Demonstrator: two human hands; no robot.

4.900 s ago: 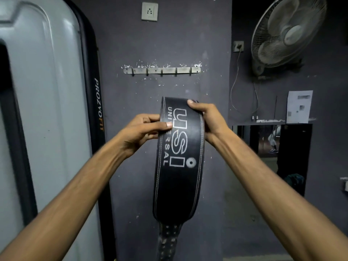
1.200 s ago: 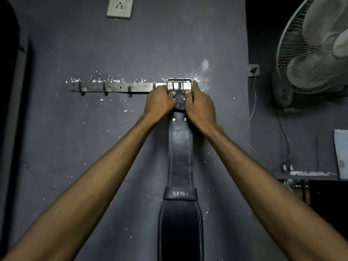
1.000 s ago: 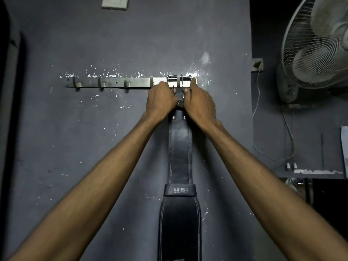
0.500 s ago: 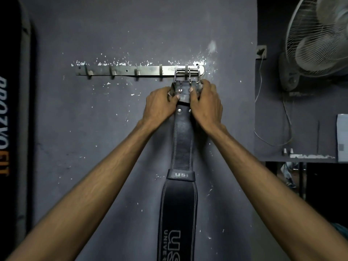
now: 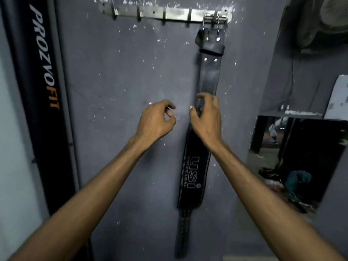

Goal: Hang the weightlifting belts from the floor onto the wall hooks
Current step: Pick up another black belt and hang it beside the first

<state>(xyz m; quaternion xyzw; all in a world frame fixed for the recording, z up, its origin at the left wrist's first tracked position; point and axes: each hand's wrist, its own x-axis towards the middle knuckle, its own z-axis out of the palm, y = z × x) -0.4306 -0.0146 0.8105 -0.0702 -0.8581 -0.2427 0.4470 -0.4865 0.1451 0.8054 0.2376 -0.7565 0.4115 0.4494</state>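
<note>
Black leather is hanging flat against the grey wall just ahead of the person's two bare arms. The left hand is hovering clear of the belt, fingers loosely curled around nothing. The right hand is floating in front of the strap's narrow part, fingers half bent and loose; whether a fingertip is brushing the leather, I cannot tell. The belt is dangling full length, its perforated tail pointing down toward the floor. Higher up, its steel buckle is sitting over the rightmost hook of the metal hook rail, while the other hooks are standing bare.
</note>
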